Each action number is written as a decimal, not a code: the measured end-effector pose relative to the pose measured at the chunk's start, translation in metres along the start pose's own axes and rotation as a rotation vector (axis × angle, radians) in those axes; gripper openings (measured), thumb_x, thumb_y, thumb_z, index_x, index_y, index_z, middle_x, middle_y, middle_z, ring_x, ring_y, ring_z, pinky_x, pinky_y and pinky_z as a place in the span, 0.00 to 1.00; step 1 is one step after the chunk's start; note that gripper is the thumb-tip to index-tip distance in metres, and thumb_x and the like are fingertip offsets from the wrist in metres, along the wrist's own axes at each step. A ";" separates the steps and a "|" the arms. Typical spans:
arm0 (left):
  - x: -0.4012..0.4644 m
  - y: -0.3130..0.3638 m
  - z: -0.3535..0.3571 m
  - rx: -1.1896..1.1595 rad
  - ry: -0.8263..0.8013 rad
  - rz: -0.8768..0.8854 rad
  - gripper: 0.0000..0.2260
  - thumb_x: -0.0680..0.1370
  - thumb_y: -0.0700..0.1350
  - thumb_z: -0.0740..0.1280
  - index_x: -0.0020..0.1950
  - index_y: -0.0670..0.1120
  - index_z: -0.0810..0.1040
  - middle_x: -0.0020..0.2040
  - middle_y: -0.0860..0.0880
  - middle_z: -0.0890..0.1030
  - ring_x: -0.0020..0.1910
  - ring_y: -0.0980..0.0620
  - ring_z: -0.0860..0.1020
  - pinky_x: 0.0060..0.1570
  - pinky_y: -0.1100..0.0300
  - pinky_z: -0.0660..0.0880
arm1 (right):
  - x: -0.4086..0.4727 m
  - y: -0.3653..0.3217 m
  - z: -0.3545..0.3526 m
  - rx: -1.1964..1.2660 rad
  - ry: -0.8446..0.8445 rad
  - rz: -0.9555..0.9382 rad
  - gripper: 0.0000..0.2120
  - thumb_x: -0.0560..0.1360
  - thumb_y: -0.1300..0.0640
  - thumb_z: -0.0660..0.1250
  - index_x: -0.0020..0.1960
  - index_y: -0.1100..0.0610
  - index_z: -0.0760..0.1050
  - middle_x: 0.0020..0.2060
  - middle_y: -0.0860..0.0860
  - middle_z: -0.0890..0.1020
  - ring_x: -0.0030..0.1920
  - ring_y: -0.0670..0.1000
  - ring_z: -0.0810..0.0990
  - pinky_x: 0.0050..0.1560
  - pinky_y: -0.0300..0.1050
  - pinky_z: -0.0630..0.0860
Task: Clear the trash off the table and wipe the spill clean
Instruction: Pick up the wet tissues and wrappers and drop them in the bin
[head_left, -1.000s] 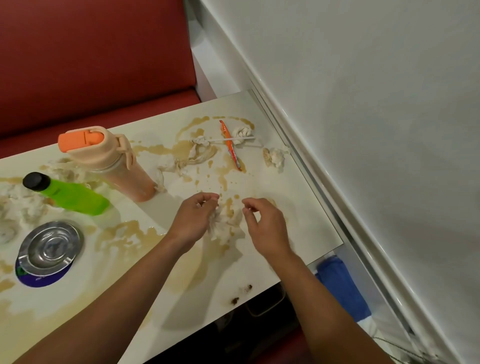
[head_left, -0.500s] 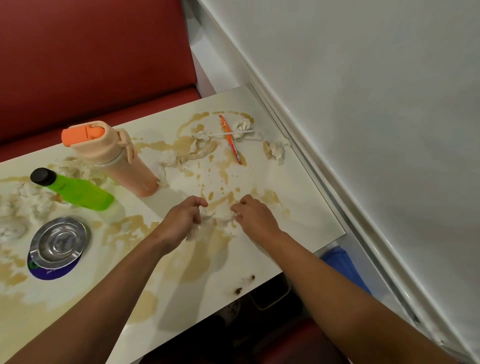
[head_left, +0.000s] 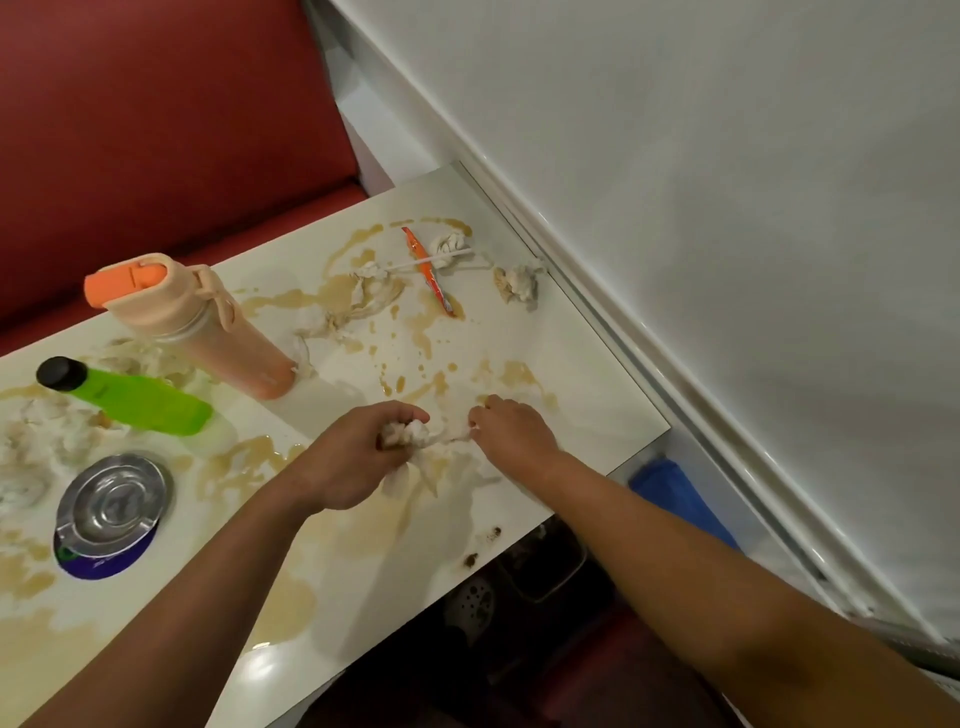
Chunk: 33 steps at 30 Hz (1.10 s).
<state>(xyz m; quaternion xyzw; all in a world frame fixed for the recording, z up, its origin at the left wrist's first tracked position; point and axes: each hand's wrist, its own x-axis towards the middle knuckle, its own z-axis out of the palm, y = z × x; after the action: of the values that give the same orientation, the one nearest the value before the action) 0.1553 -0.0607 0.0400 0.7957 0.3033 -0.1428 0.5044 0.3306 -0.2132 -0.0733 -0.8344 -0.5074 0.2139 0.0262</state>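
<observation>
**Wet tissue gathered between two hands on a spill-streaked table**

Tissue (head_left: 415, 439), soaked and crumpled, lies near the front edge of the white table (head_left: 587, 395), between the two hands. The left hand (head_left: 353, 457) curls its fingers round the bunched wad and grips it against the tabletop. The right hand (head_left: 511, 434) pinches a thin, stretched strand of the same tissue at its fingertips, knuckles up, fingers bent. Part of the sheet spreads flat and damp just below the wad, towards the table edge.

Brown spill (head_left: 426, 332) runs in streaks and drops across the surface, with broader pools near the front edge and on the left.

Further back lie more scraps: a twisted, stained tissue strip (head_left: 358, 306), a small knotted wad (head_left: 452, 244) with a white stick (head_left: 415, 261) lying beside it, an orange wrapper (head_left: 431, 275) lying lengthwise, and a crumpled lump (head_left: 519, 283) close to the wall side of the table. Another mass of wet tissue (head_left: 47, 441) sits at the far left.

A peach bottle (head_left: 208, 332) with an orange lid stands upright, and a green bottle (head_left: 135, 400) with a black cap lies on its side just left of it. A steel ashtray (head_left: 111, 501) rests on a dark blue disc (head_left: 111, 564). A red bench (head_left: 156, 130) stands behind the table, and something blue (head_left: 680, 499) shows below the table's right corner.
</observation>
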 end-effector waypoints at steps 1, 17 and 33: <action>-0.001 0.002 0.002 -0.012 0.002 0.010 0.15 0.81 0.40 0.69 0.61 0.58 0.78 0.56 0.55 0.81 0.51 0.56 0.82 0.53 0.56 0.78 | -0.009 0.002 -0.003 0.064 0.000 0.040 0.13 0.85 0.54 0.58 0.62 0.55 0.79 0.57 0.54 0.78 0.51 0.56 0.80 0.49 0.50 0.75; -0.004 0.044 0.135 -0.033 -0.195 0.189 0.17 0.78 0.44 0.72 0.62 0.62 0.79 0.60 0.60 0.79 0.52 0.59 0.81 0.49 0.60 0.79 | -0.229 0.043 0.047 0.708 0.358 0.714 0.05 0.79 0.48 0.69 0.46 0.46 0.78 0.40 0.41 0.79 0.43 0.40 0.78 0.43 0.40 0.75; 0.035 -0.036 0.299 0.092 -0.197 0.119 0.19 0.77 0.32 0.68 0.66 0.45 0.79 0.60 0.49 0.78 0.56 0.56 0.76 0.57 0.74 0.65 | -0.209 0.088 0.217 0.760 0.073 0.956 0.10 0.81 0.48 0.67 0.54 0.54 0.79 0.51 0.54 0.84 0.52 0.56 0.82 0.45 0.44 0.72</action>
<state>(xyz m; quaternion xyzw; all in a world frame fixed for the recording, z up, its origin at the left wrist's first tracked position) 0.1837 -0.3040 -0.1394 0.8167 0.1976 -0.2041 0.5023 0.2386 -0.4728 -0.2235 -0.9087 0.0360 0.3393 0.2404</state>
